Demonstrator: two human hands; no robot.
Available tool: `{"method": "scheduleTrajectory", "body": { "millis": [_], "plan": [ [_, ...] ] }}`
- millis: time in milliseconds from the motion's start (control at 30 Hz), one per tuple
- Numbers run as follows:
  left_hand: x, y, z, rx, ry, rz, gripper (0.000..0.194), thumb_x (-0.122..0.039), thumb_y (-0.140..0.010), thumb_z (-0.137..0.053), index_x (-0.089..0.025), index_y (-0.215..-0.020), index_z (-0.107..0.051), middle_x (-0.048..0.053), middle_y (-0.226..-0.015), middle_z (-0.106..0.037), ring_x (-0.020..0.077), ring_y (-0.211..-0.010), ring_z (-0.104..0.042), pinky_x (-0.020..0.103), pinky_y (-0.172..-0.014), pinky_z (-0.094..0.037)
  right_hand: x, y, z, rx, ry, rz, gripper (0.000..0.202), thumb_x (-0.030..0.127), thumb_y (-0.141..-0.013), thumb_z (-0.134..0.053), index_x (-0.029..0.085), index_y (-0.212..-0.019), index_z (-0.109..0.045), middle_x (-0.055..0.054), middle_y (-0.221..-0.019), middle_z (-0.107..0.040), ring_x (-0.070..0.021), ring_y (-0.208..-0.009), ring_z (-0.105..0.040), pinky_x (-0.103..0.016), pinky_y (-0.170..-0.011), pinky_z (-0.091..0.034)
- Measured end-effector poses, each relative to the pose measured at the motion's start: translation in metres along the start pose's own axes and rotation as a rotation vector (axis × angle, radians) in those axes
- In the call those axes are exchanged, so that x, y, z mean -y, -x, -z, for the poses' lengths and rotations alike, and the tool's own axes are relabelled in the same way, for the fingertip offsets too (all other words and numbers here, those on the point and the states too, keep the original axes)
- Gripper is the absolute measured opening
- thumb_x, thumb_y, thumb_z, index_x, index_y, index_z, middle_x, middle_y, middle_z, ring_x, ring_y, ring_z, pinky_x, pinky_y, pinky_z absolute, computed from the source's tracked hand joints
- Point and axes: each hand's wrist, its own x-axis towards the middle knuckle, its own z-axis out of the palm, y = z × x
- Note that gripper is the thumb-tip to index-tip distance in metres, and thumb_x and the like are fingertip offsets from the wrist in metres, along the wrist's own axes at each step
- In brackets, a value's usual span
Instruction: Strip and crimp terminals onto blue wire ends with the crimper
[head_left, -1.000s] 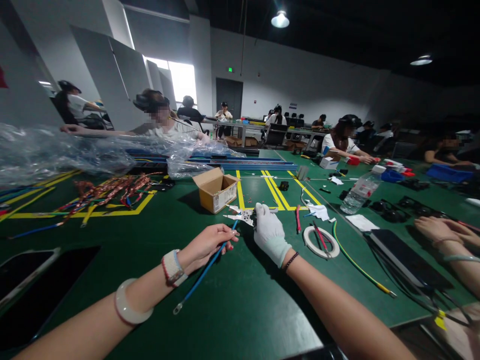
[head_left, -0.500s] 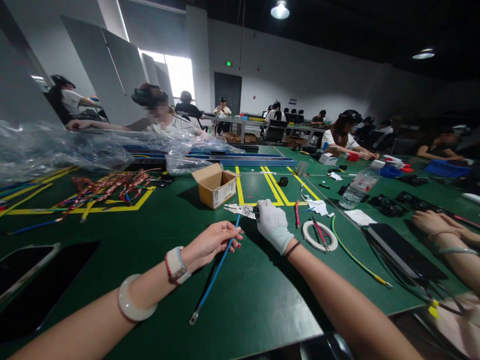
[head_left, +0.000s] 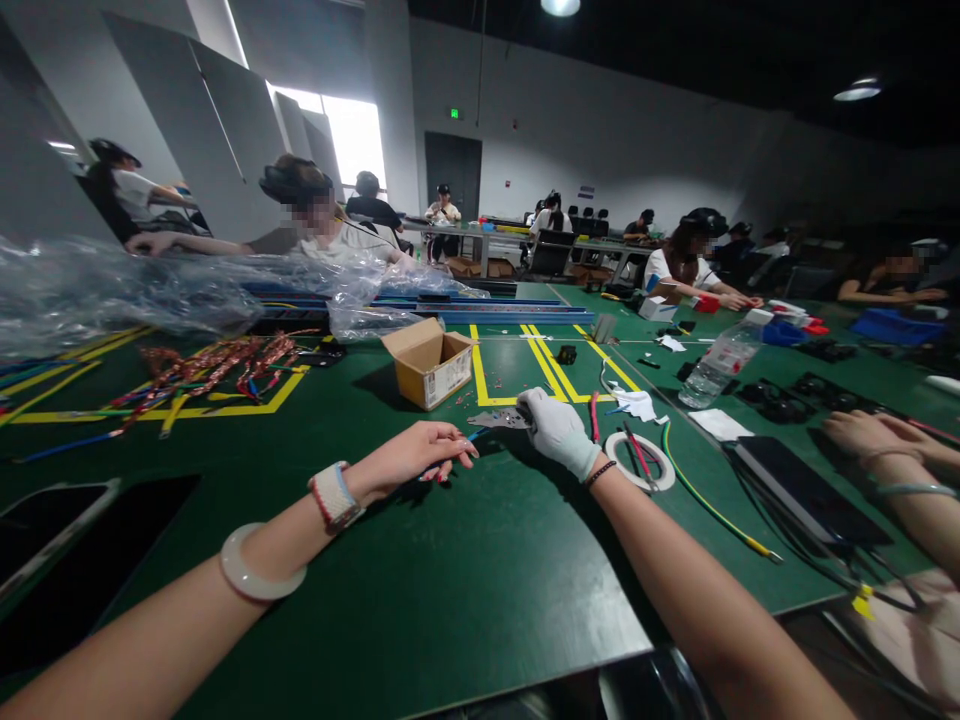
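My bare left hand (head_left: 416, 457) is closed around a blue wire (head_left: 475, 434), most of which it now hides. The visible end of the wire reaches up to the jaws of the wire strippers (head_left: 501, 417). Those strippers are gripped in my right hand (head_left: 553, 425), which wears a light grey glove; their handles are hidden in the palm. The jaws point left, toward my left hand. Just beyond the tool stands an open cardboard box (head_left: 431, 365). Small copper-coloured scraps lie on the green table (head_left: 480, 580) near the box.
Stripped copper wires (head_left: 217, 370) are piled at left, below plastic film (head_left: 120, 300). Right of my glove lie a white tape roll (head_left: 667, 470), a green-yellow cable (head_left: 705, 505), a water bottle (head_left: 724, 360) and a black device (head_left: 814, 500). A neighbour's arms (head_left: 900, 460) rest at far right.
My left hand has moved slightly left and up, and the wire's lower end with its metal lug has swung out of sight behind it. My right hand has shifted right with the strippers.
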Motion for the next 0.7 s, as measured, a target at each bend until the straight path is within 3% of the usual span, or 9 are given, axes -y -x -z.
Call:
{"method": "scheduleTrajectory", "body": {
  "millis": [200, 433, 700],
  "plan": [
    [-0.003, 0.0, 0.011, 0.016, -0.331, -0.111, 0.039, -0.051, -0.087, -0.051, -0.016, -0.093, -0.068, 0.003, -0.08, -0.068, 0.0102, -0.052, -0.048, 0.021, -0.048, -0.033, -0.008, 0.004, -0.004, -0.065, -0.182, 0.089, 0.032, 0.009, -0.081, -0.048, 0.015, -0.113, -0.05, -0.01, -0.111, -0.059, -0.0179, -0.1, -0.058, -0.028, -0.085, -0.045],
    [-0.003, 0.003, 0.013, -0.01, -0.416, -0.224, 0.035, -0.047, -0.088, -0.049, -0.019, -0.089, -0.071, 0.002, -0.077, -0.068, 0.0173, -0.071, -0.059, 0.023, -0.068, -0.04, -0.015, 0.007, -0.007, -0.124, -0.294, 0.213, 0.052, 0.008, -0.076, -0.052, 0.015, -0.127, -0.041, -0.012, -0.124, -0.055, -0.0176, -0.117, -0.05, -0.033, -0.098, -0.04],
    [-0.004, 0.003, 0.013, -0.056, -0.456, -0.275, 0.032, -0.042, -0.09, -0.049, -0.02, -0.089, -0.072, 0.002, -0.078, -0.069, 0.0194, -0.078, -0.062, 0.025, -0.075, -0.042, -0.006, 0.007, 0.008, -0.078, -0.108, 0.058, 0.033, 0.013, -0.079, -0.051, 0.016, -0.112, -0.053, -0.009, -0.109, -0.061, -0.019, -0.096, -0.059, -0.028, -0.083, -0.045]
  ]
}}
